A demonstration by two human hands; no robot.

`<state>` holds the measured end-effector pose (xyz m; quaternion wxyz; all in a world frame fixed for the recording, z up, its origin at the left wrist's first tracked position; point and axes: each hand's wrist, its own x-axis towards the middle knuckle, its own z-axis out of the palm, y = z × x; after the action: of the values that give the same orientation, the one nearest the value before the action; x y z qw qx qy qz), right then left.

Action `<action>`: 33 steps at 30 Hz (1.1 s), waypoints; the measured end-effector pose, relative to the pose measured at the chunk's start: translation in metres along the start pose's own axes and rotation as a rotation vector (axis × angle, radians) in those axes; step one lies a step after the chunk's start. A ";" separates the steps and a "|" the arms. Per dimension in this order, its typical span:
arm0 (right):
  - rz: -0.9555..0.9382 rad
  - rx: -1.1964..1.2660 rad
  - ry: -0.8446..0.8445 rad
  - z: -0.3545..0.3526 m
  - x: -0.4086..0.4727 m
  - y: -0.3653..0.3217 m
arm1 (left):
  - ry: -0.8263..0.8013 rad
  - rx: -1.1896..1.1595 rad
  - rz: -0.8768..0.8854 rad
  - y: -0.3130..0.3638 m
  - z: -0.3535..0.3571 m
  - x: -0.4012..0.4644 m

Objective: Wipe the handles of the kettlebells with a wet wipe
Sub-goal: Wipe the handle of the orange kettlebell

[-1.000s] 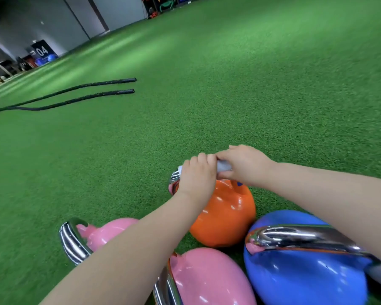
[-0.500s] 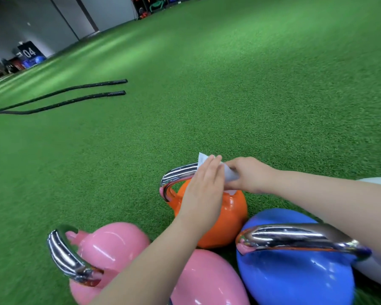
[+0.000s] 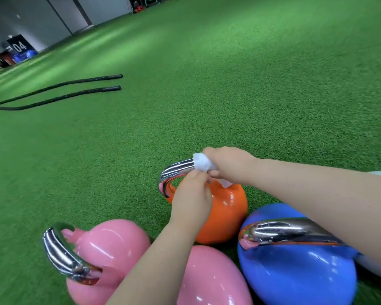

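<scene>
Wet wipe (image 3: 201, 162) under right-hand fingers (image 3: 215, 172)

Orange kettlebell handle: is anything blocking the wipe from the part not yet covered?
Nothing visible does. The right hand grips the wet wipe around the chrome handle of the orange kettlebell; the bare chrome to its left is exposed. The left hand pinches the wipe's lower edge beneath the handle, not on the bare stretch.

Two bare arms, nothing worn

The left hand (image 3: 190, 198) and right hand (image 3: 229, 164) carry no gloves, rings, watch or visible sleeves.
</scene>
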<state>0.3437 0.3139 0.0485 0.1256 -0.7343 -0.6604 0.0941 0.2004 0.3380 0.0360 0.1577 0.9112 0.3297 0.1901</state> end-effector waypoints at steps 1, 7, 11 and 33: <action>-0.001 0.069 -0.009 0.002 -0.001 0.003 | -0.037 -0.013 0.009 -0.002 0.002 0.000; 0.053 0.247 -0.058 0.010 -0.008 0.015 | -0.235 -0.090 0.037 0.000 0.018 0.001; 0.121 0.294 -0.055 0.020 -0.014 0.023 | -0.263 -0.143 0.009 0.002 0.025 0.004; 0.397 0.071 -0.228 0.047 -0.021 0.037 | -0.360 0.313 -0.021 -0.005 0.034 0.010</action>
<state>0.3624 0.2925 -0.0086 0.0547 -0.8296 -0.5093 0.2224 0.2200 0.3428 0.0070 0.0729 0.9402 0.3313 -0.0305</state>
